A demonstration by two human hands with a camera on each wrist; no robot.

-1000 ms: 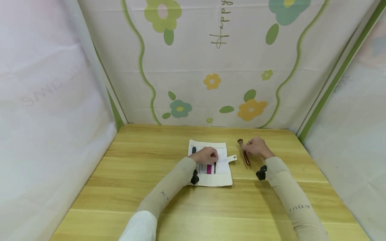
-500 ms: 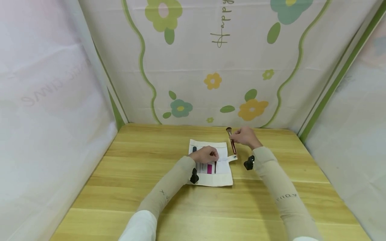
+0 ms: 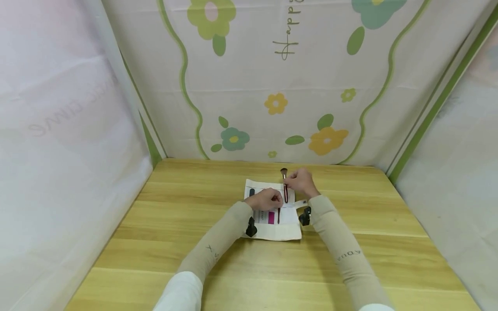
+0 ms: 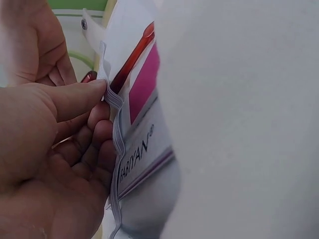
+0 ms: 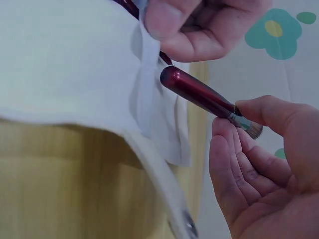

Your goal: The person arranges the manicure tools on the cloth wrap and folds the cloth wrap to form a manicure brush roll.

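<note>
A white fabric brush roll lies unfolded on the table. My left hand rests over it and pinches the gathered elastic edge of its pocket between thumb and fingers. In that pocket sit a slim red-handled tool and a card with a magenta block. My right hand pinches a makeup brush near its ferrule, bristles pointing away from the pocket. The dark red handle's rounded end points at the pocket opening, close beside my left fingertips.
A strap with a metal snap sticks out from the roll's right side. A dark rounded item shows at its upper left. Wood-grain table extends all around, with flower-printed cloth walls behind and at the sides.
My right hand has lifted the makeup brush off the table's right side and carried it left, over the brush roll. My left hand has stayed at the pocket edge.
</note>
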